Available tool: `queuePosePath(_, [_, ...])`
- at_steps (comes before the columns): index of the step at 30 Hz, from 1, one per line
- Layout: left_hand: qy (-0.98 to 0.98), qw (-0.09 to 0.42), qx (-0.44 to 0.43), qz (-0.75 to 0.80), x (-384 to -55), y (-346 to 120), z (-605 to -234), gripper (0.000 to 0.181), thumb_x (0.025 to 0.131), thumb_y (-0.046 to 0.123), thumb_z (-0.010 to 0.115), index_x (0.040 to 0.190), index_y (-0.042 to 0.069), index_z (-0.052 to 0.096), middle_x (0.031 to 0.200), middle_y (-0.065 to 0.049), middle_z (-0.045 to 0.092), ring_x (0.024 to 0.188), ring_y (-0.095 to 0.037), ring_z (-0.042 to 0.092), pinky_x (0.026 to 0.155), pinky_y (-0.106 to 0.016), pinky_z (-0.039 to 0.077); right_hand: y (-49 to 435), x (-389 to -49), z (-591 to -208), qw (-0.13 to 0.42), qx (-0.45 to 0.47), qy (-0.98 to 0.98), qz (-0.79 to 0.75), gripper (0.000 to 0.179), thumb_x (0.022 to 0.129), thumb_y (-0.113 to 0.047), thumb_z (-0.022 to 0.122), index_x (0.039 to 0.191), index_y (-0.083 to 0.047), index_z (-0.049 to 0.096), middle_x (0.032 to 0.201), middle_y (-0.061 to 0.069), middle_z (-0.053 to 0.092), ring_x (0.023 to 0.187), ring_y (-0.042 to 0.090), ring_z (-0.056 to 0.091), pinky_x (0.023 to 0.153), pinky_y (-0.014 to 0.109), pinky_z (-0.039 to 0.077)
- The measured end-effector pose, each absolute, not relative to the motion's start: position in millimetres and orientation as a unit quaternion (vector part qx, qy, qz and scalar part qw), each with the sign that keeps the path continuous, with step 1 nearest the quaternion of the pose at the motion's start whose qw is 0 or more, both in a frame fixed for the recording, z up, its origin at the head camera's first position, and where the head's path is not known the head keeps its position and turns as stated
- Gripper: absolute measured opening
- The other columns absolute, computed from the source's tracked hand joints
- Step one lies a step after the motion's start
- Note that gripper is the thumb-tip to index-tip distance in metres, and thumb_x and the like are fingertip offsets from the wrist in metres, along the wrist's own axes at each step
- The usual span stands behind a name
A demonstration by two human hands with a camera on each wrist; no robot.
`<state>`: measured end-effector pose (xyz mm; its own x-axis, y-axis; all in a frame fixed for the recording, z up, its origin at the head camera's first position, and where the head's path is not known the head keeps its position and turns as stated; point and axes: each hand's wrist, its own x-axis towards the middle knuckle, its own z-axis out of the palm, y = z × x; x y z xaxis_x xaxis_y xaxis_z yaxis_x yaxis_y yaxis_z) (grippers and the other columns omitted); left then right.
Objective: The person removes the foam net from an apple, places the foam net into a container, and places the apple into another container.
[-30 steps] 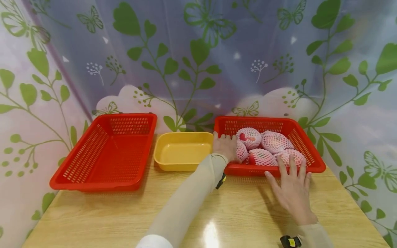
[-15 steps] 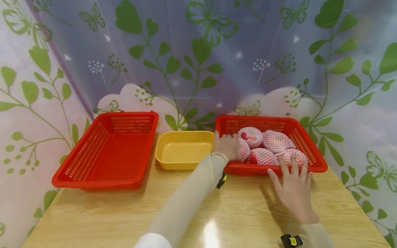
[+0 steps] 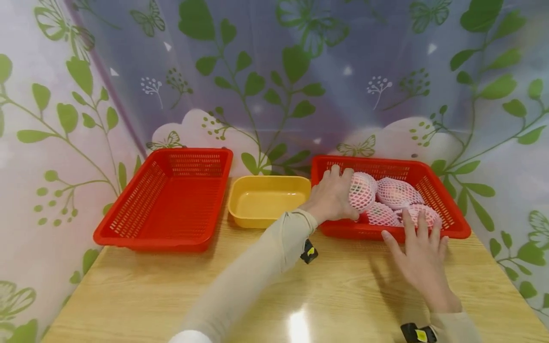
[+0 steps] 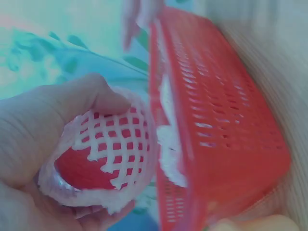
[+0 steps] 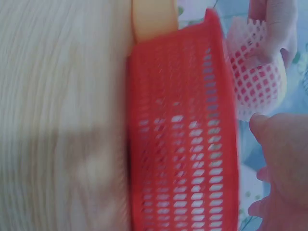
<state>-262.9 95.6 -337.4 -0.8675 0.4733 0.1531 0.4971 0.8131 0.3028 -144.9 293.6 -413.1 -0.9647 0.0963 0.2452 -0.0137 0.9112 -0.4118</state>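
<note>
A round red fruit in a pale foam net (image 3: 362, 192) is in my left hand (image 3: 332, 195), lifted above the left part of the right-hand red basket (image 3: 356, 231). In the left wrist view my thumb lies over the net, and the fruit's bare red skin (image 4: 84, 168) shows at its open end. My right hand (image 3: 422, 259) has its fingers spread at the basket's front rim, fingertips overlapping a netted fruit (image 3: 423, 213). Other netted fruits, one at the back (image 3: 399, 191) and one in front (image 3: 381, 215), lie in the basket.
A yellow plastic tub (image 3: 268, 221) stands left of the fruit basket. Farther left is another red basket (image 3: 158, 243) with slotted sides. All stand on a wooden table (image 3: 257, 295) before a curtain (image 3: 266, 95) printed with leaves and butterflies.
My left hand has raised the netted fruit from the basket's left side, moving slightly right and up. My right hand stays at the front rim. The head view has shifted a little.
</note>
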Motion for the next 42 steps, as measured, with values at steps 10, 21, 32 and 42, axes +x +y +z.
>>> queuePosePath(10, [-0.908, -0.012, -0.357, -0.220, -207.5, 35.4, -335.3, 0.098, 0.063, 0.038, 0.095, 0.142, 0.009, 0.046, 0.121, -0.009, 0.049, 0.103, -0.018, 0.049, 0.082, -0.023, 0.049, 267.8, -121.8, -394.9, 0.179, 0.031, -0.956, 0.230, 0.079, 0.104, -0.047, 0.049, 0.162, -0.008, 0.013, 0.164, 0.034, 0.001, 0.148, 0.055, -0.016, 0.110, 0.078, -0.010])
queuePosePath(21, [-0.907, -0.107, -0.334, -0.234, -173.8, -12.5, -387.1, 0.097, 0.062, 0.028, 0.097, 0.143, 0.011, 0.047, 0.123, -0.004, 0.051, 0.107, -0.015, 0.052, 0.091, -0.027, 0.051, 235.2, -96.2, -407.9, 0.103, 0.114, -0.957, 0.246, 0.086, 0.101, -0.043, 0.058, 0.163, -0.010, 0.008, 0.169, 0.020, 0.006, 0.152, 0.050, -0.005, 0.117, 0.072, 0.004])
queuePosePath(32, [-0.923, -0.147, -0.297, -0.195, -159.3, -27.8, -419.1, 0.109, 0.062, 0.034, 0.095, 0.152, 0.014, 0.038, 0.129, -0.006, 0.054, 0.112, -0.017, 0.055, 0.094, -0.034, 0.054, 215.1, -86.9, -440.8, 0.017, 0.141, -0.975, 0.170, 0.092, 0.095, -0.060, 0.057, 0.164, -0.018, 0.013, 0.170, 0.013, 0.009, 0.154, 0.045, 0.001, 0.116, 0.071, 0.015])
queuePosePath(42, [-0.937, -0.139, -0.271, -0.170, -152.7, -34.2, -430.7, 0.125, 0.060, 0.051, 0.094, 0.157, 0.009, 0.027, 0.137, -0.014, 0.059, 0.118, -0.027, 0.062, 0.098, -0.043, 0.053, 206.7, -83.7, -443.5, 0.010, 0.147, -0.972, 0.183, 0.091, 0.096, -0.056, 0.059, 0.163, -0.013, 0.015, 0.169, 0.016, 0.009, 0.154, 0.045, 0.001, 0.119, 0.068, 0.011])
